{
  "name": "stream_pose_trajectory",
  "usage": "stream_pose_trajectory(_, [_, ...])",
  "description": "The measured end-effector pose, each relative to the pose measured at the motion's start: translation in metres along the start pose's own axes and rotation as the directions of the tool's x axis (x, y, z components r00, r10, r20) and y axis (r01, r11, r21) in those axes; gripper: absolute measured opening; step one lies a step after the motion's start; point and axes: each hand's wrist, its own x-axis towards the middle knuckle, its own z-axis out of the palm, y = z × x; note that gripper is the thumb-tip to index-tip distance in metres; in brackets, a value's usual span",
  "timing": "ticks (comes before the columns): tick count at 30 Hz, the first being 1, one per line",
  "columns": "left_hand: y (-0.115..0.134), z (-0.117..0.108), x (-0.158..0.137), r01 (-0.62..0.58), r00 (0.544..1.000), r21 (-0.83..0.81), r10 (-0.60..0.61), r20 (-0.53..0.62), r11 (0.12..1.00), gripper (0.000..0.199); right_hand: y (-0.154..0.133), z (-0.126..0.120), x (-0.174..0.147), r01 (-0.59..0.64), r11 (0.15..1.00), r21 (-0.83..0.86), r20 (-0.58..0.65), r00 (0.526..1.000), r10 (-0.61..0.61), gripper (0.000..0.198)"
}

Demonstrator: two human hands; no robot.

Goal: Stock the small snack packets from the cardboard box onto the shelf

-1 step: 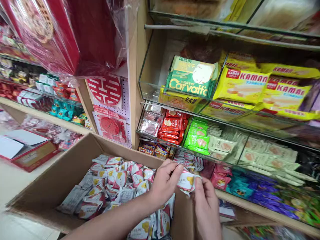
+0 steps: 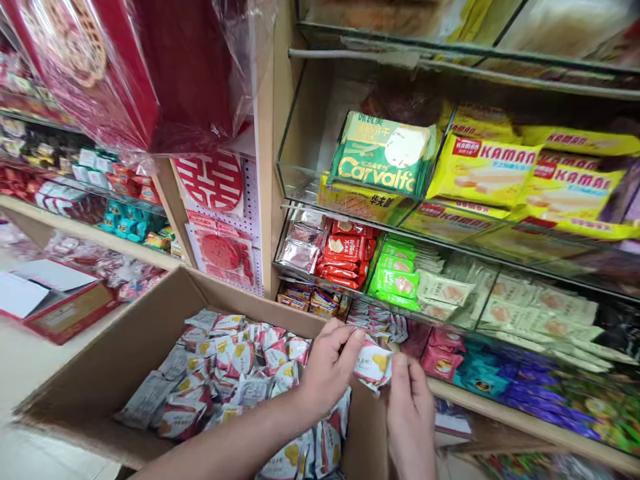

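A small white-and-pink snack packet (image 2: 373, 361) with a yellow picture is held between both hands above the right edge of an open cardboard box (image 2: 115, 347). My left hand (image 2: 330, 365) pinches the packet's left end between thumb and fingers. The right end is pinched by my right hand (image 2: 413, 407), thumb on top. Inside the box, many similar snack packets (image 2: 240, 360) lie in a loose heap. My left forearm crosses over the box and hides part of them.
Clear shelf trays ahead hold green Carvalfo packs (image 2: 383, 157), yellow KAMAN packs (image 2: 487, 163), red packs (image 2: 345, 250) and bright green packs (image 2: 397, 273). A large red plastic-wrapped package (image 2: 190, 73) hangs at upper left. On the left floor sits another open carton (image 2: 70, 310).
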Motion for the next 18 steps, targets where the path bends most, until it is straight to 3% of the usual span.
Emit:
stream_pose_trajectory(6, [-0.003, -0.003, -0.003, 0.151, 0.987, -0.191, -0.16, -0.032, 0.97, 0.045, 0.007, 0.018, -0.004, 0.111, 0.975, -0.19, -0.136, 0.981, -0.138, 0.044])
stream_pose_trajectory(8, [-0.006, -0.005, -0.004, 0.254, 0.966, -0.337, -0.256, 0.04, 0.907, 0.046, 0.009, 0.017, -0.009, 0.156, 0.974, -0.164, -0.122, 0.977, -0.177, 0.042])
stream_pose_trajectory(11, [-0.007, -0.006, -0.007, 0.372, 0.927, -0.483, -0.343, 0.15, 0.793, 0.046, 0.014, 0.016, -0.016, 0.22, 0.976, 0.003, -0.072, 0.973, -0.219, 0.036])
stream_pose_trajectory(13, [-0.005, -0.006, -0.012, 0.366, 0.928, -0.499, -0.344, 0.14, 0.786, 0.045, 0.018, 0.017, -0.022, 0.224, 0.968, 0.117, -0.088, 0.973, -0.214, 0.033])
stream_pose_trajectory(18, [-0.003, -0.004, -0.021, 0.282, 0.956, -0.378, -0.29, 0.036, 0.882, 0.046, 0.028, 0.025, -0.031, 0.209, 0.951, 0.226, -0.229, 0.961, -0.156, 0.033])
